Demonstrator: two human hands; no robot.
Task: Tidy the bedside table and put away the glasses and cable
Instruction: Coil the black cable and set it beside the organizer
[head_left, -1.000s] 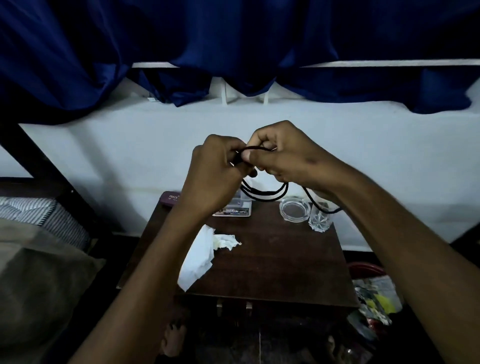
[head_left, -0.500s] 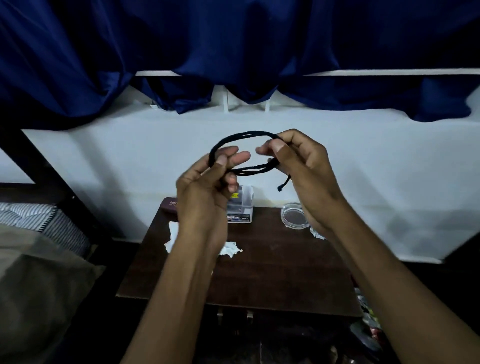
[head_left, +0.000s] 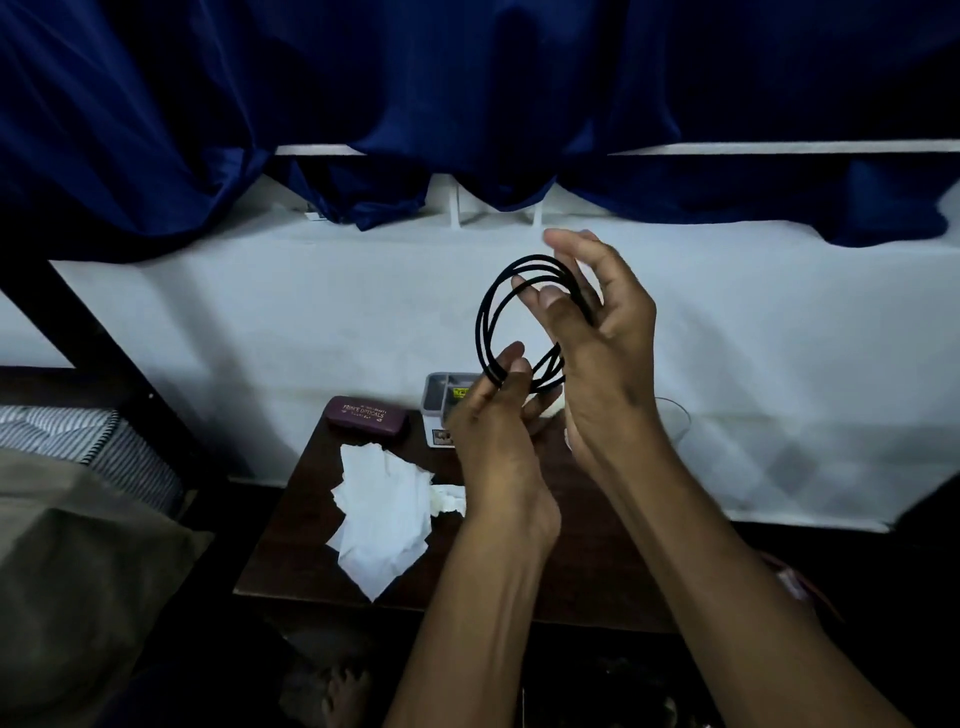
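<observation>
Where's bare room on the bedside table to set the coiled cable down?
Bare wood on the bedside table shows in front of the tissue, along the near edge, and in a narrow strip left of it. The back is crowded: glasses case, small box. The hands holding the cable hide the right half.

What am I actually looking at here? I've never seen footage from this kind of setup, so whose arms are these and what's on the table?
No machine here: a person wears a camera on the head, so this single view looks forward and down at their own bare arms. The left hand pinches the bottom of a coiled black cable, while the right hand holds its far side with fingers threaded through the loops. Below is a dark wooden bedside table. On it lie crumpled white tissues, a maroon glasses case at the back, and a small clear box partly hidden by the hands. A blue curtain hangs above.
</observation>
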